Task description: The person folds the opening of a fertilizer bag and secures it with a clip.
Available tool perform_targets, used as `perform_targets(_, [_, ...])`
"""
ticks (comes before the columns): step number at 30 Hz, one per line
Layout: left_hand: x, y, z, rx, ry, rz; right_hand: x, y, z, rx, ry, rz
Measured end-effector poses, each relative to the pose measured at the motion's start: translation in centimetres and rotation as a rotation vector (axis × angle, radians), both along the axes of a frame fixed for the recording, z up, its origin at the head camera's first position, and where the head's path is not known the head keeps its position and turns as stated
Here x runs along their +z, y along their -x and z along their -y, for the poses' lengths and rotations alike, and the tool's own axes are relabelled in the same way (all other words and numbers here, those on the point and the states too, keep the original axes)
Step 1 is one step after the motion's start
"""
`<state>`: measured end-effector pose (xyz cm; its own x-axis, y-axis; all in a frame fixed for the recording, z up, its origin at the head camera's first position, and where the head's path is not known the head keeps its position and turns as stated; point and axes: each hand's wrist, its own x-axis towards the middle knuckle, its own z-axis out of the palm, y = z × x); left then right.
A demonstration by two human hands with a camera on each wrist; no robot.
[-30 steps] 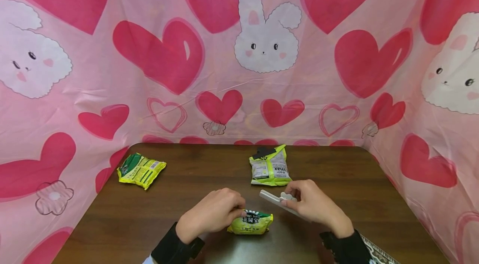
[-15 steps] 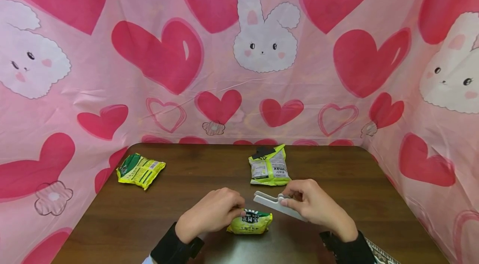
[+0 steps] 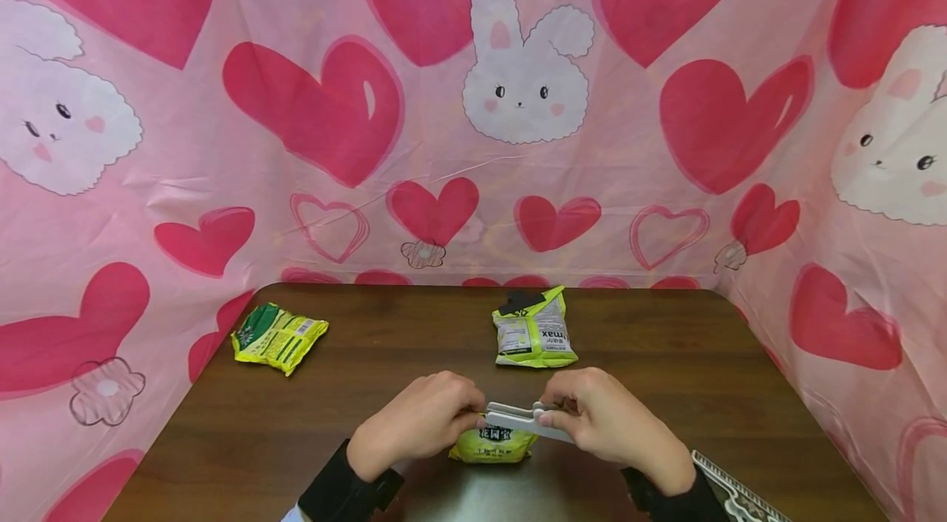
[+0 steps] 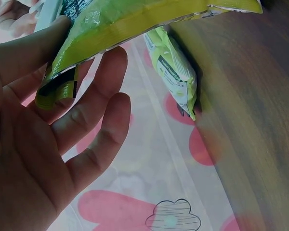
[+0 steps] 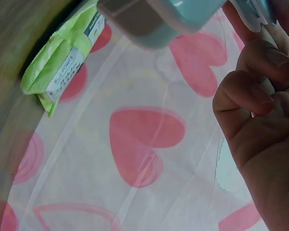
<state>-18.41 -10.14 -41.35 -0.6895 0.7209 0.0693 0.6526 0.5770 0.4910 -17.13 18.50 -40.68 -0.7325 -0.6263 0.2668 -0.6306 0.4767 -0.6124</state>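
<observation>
My left hand pinches the folded top edge of a yellow-green snack packet that stands on the table near the front. In the left wrist view the thumb presses the packet's corner, while the other fingers spread below it. My right hand pinches a white bag sealing clip by its hinge end, between thumb and fingers. The clip's two arms are slightly apart and overlap the packet's top, its tip right at my left fingertips. In the right wrist view the clip is cut off by the upper edge.
A lime-green and white packet, with a black clip on its top, lies farther back. Another yellow-green packet lies at the left. A white strip with ruler-like marks shows beside my right sleeve. Pink heart-print cloth surrounds the table.
My right hand has moved the bag clip left and down onto the packet's top edge, and the clip's arms have turned to face left. My left hand keeps its pinch in place.
</observation>
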Motion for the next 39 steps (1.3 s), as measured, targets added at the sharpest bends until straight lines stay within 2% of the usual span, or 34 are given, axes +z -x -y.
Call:
perform_targets(6, [0.0,0.0,0.0,0.006,0.009,0.01,0.1,-0.2,0.3,0.003,-0.033,0.019])
perform_targets(13, [0.2,0.0,0.2,0.01,0.028,0.024,0.2,0.1,0.2,-0.015,-0.044,0.144])
perform_targets(16, [0.3,0.0,0.3,0.012,0.011,0.039,0.1,0.2,0.1,-0.022,-0.049,0.164])
perform_targets(21, [0.6,0.2,0.9,0.016,-0.035,0.079,0.0,0.3,0.2,-0.022,-0.057,0.127])
perform_targets(26, [1.2,0.5,1.8,0.036,-0.025,0.104,-0.3,0.3,0.3,-0.016,-0.072,0.088])
perform_targets(39, [1.4,0.5,2.1,0.026,0.03,0.049,-0.8,0.2,1.7,0.03,-0.055,0.029])
